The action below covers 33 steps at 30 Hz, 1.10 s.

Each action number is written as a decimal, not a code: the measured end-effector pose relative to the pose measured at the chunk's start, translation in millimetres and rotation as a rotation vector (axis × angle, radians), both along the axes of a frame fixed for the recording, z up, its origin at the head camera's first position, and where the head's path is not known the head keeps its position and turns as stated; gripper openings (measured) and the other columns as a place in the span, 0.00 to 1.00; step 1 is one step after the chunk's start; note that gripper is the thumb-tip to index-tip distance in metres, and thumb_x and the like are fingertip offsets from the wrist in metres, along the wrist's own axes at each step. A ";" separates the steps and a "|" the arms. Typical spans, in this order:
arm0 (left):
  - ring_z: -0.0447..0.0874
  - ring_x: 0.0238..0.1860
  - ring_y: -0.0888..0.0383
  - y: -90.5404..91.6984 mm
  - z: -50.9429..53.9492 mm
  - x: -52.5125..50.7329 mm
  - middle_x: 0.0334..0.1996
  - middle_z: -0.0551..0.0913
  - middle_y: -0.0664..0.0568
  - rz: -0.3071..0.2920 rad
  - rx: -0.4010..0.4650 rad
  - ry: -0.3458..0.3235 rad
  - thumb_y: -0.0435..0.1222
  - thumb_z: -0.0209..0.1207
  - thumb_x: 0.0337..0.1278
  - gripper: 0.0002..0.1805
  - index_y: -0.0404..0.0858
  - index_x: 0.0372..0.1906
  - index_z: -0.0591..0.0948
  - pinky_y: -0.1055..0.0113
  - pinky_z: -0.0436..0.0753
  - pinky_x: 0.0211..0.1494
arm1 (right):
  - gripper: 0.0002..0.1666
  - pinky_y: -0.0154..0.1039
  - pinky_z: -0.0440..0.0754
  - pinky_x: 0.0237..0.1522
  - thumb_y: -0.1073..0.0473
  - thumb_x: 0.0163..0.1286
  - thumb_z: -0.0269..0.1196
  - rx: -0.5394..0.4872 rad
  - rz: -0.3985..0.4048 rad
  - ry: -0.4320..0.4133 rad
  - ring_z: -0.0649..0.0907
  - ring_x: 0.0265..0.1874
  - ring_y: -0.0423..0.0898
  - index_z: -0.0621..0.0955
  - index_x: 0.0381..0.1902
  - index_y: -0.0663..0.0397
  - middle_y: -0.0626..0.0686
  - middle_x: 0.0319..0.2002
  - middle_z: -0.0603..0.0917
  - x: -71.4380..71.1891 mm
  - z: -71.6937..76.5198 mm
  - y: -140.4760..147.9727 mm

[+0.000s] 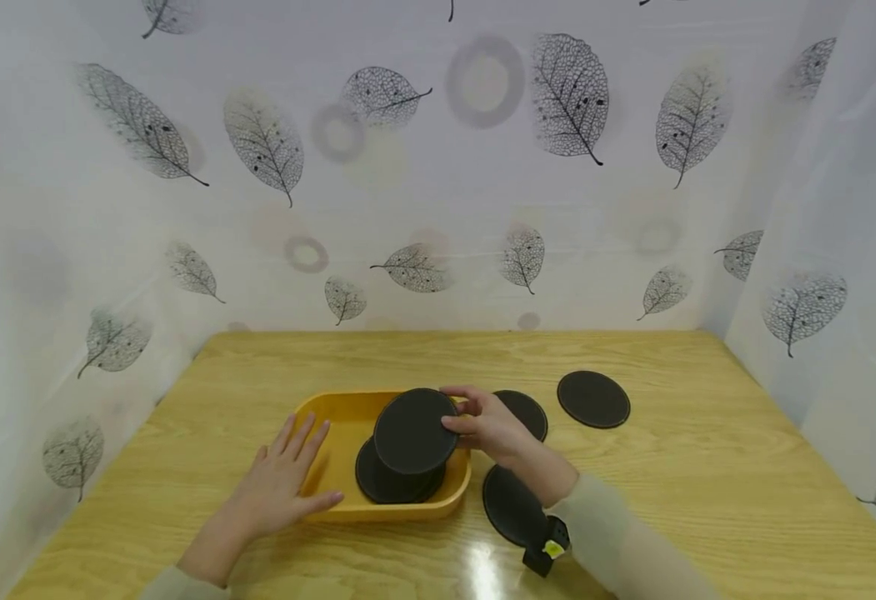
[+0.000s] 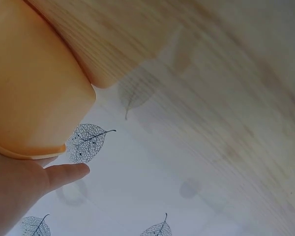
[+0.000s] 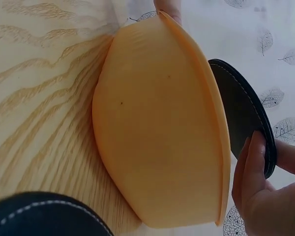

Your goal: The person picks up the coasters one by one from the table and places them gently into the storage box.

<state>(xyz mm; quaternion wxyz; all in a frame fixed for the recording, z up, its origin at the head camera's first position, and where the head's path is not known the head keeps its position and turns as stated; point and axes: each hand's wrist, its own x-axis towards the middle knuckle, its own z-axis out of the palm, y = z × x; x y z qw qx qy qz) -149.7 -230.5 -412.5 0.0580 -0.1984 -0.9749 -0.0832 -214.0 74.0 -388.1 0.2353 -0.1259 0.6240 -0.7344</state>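
Note:
A round black coaster with a stitched edge is pinched at its right side between the thumb and fingers of my right hand. It is held tilted above the orange tray. Inside that tray lie more black coasters, partly hidden under the held one. My left hand spreads its fingers straight over the tray's left rim. In the left wrist view, the left thumb shows by the rim. The right wrist view shows the held coaster beyond the tray's outer wall.
On the wooden table, right of the tray, lie a coaster farther back, another partly behind my right hand, and a third under my right forearm. A leaf-patterned white sheet hangs behind and at both sides.

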 end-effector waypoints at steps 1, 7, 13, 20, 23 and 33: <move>0.39 0.65 0.39 -0.1 -0.2 0.3 0.66 0.48 0.39 0.001 0.002 -0.001 0.62 0.52 0.46 0.48 0.37 0.67 0.53 0.33 0.57 0.49 | 0.33 0.35 0.78 0.29 0.69 0.61 0.56 0.002 0.001 0.001 0.80 0.25 0.41 0.59 0.63 0.65 0.54 0.34 0.71 -0.1 0.2 -1.9; 0.40 0.65 0.39 0.9 -0.3 1.5 0.66 0.49 0.39 0.000 0.008 0.002 0.62 0.52 0.46 0.48 0.36 0.67 0.54 0.33 0.58 0.49 | 0.31 0.36 0.78 0.29 0.70 0.61 0.56 0.011 0.008 -0.003 0.78 0.24 0.41 0.60 0.62 0.65 0.53 0.33 0.70 -0.1 -0.3 -10.7; 0.40 0.65 0.38 2.5 1.6 2.5 0.66 0.49 0.39 0.001 0.008 -0.003 0.61 0.52 0.47 0.48 0.36 0.67 0.54 0.33 0.58 0.49 | 0.30 0.38 0.78 0.30 0.70 0.60 0.57 0.051 -0.009 -0.015 0.76 0.26 0.42 0.63 0.61 0.62 0.55 0.35 0.70 2.6 1.6 -14.3; 0.41 0.65 0.38 1.7 2.0 1.8 0.66 0.48 0.39 0.001 0.001 -0.003 0.61 0.51 0.47 0.48 0.36 0.67 0.54 0.33 0.57 0.49 | 0.28 0.43 0.77 0.41 0.71 0.60 0.56 0.047 -0.066 0.031 0.77 0.34 0.45 0.64 0.58 0.69 0.56 0.37 0.71 2.8 3.6 -14.4; 0.40 0.65 0.38 1.1 2.5 2.0 0.66 0.48 0.39 0.000 0.006 -0.006 0.61 0.51 0.48 0.48 0.36 0.67 0.53 0.33 0.57 0.49 | 0.28 0.44 0.76 0.43 0.71 0.60 0.56 0.049 -0.072 0.051 0.77 0.35 0.45 0.63 0.58 0.71 0.55 0.37 0.71 2.6 4.3 -11.7; 0.40 0.65 0.38 -0.6 1.1 1.4 0.67 0.48 0.39 -0.005 0.014 -0.014 0.62 0.51 0.47 0.48 0.37 0.67 0.53 0.32 0.57 0.49 | 0.28 0.41 0.77 0.39 0.67 0.59 0.59 0.131 -0.083 0.093 0.76 0.42 0.55 0.66 0.57 0.69 0.56 0.39 0.74 6.5 2.1 4.4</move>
